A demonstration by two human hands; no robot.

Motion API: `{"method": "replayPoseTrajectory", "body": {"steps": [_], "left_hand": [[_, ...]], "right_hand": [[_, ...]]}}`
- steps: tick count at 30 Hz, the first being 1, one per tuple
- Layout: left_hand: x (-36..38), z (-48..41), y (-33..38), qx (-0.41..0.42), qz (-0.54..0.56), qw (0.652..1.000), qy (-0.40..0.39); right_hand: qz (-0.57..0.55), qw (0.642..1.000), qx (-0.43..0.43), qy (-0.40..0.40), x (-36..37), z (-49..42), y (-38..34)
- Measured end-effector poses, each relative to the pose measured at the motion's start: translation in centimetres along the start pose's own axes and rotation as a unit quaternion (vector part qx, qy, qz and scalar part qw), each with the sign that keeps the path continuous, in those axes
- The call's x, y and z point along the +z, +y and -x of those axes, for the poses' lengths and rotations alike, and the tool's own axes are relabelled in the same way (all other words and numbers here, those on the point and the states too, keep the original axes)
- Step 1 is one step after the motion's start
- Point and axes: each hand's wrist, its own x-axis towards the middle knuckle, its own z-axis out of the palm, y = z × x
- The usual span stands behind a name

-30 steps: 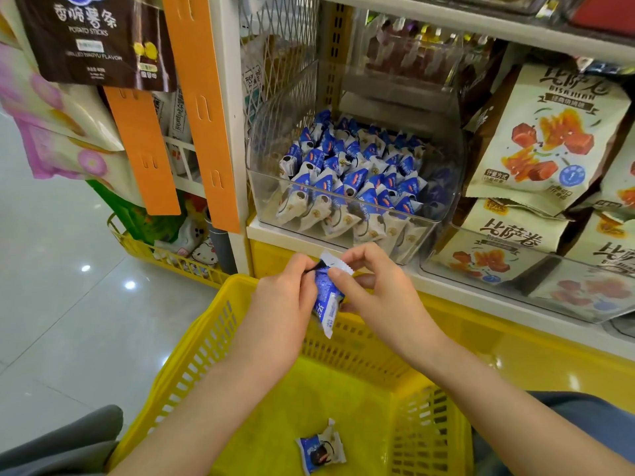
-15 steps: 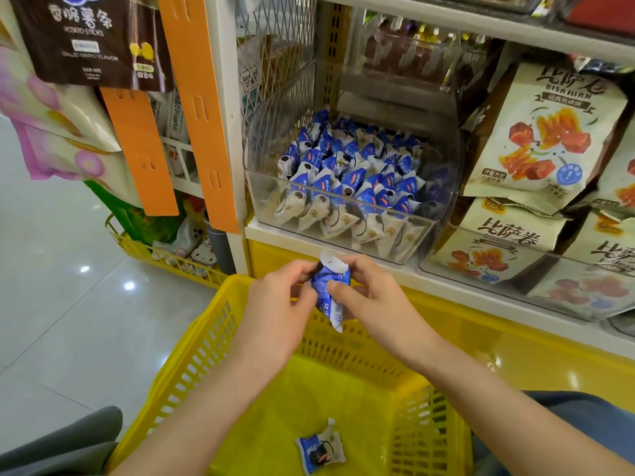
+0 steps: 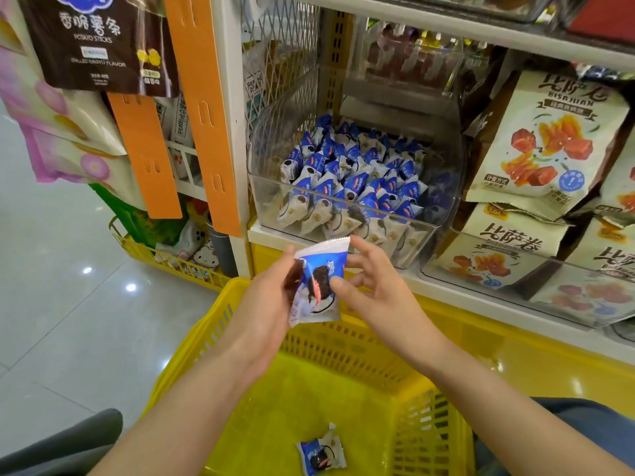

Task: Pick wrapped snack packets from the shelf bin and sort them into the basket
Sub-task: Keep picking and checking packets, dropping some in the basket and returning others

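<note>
Since the earlier frame, the packet [image 3: 318, 281] had turned to show its wide printed face, where before it showed a thin edge. It had also come a little lower and nearer, in the middle of the frame.

The left hand [image 3: 264, 304] held the packet along its left side, with the fingers hidden behind it and the thumb near its top corner. The right hand [image 3: 371, 290] had mostly let go. Its fingers were spread out, and only one fingertip [image 3: 338, 281] touched the packet's right edge. So the left hand was the one gripping, and the right hand was loose and close to empty.

The packet stood almost upright. Its long way ran from top to bottom, with the zigzag white end up and the bottom end tipped a bit to the left. It hung above the far rim of the yellow basket [image 3: 206, 341], not yet over the middle.

The basket floor lay straight below and toward the bottom of the frame. One packet [image 3: 321, 455] was already lying there, low and a bit right of center. The bin [image 3: 443, 187] of blue and white packets sat above, in the upper middle of the frame, still very full.

The next move would likely be a drop. The packet only had to come down and toward the bottom of the frame. The left hand was the nearer one for that, since it had the hold. The right hand was free and closer to the bin.
</note>
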Motion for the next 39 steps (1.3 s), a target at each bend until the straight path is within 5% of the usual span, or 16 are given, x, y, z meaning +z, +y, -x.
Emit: {"method": "replayPoseTrajectory", "body": {"steps": [4,9,14,20,26,32,36,39], "left_hand": [[0.2,0.6,0.0,-0.005,-0.034,0.995,-0.09],[0.0,0.8,-0.8,-0.007,-0.212,0.977,-0.022],[-0.3,1.4,-0.2,0.034,-0.184,0.98,-0.062],[-1.2,1.5,0.1,0.11,-0.251,0.96,0.062],[-3.0,1.9,1.0,0.171,-0.309,0.931,0.089],[-4.7,2.0,2.7,0.186,-0.219,0.949,0.128],[-5.3,1.8,4.2,0.215,-0.182,0.949,0.139],[-5.8,1.5,4.9,0.219,-0.168,0.951,0.141]], "right_hand": [[-0.058,0.998,0.038,0.009,-0.5,-0.4,-0.3],[-0.058,0.997,0.059,0.0,-0.6,-0.5,-0.5],[-0.104,0.993,0.05,0.031,-1.3,-1.0,-0.9],[-0.118,0.993,0.013,0.018,-0.7,-1.2,-1.2],[0.012,0.995,-0.103,-0.009,0.4,-1.5,-3.0],[0.119,0.977,-0.173,0.037,1.3,-7.4,-6.2],[0.288,0.947,-0.132,0.06,1.6,-15.1,-6.5],[0.377,0.924,-0.056,-0.007,1.4,-19.5,-5.7]]}}
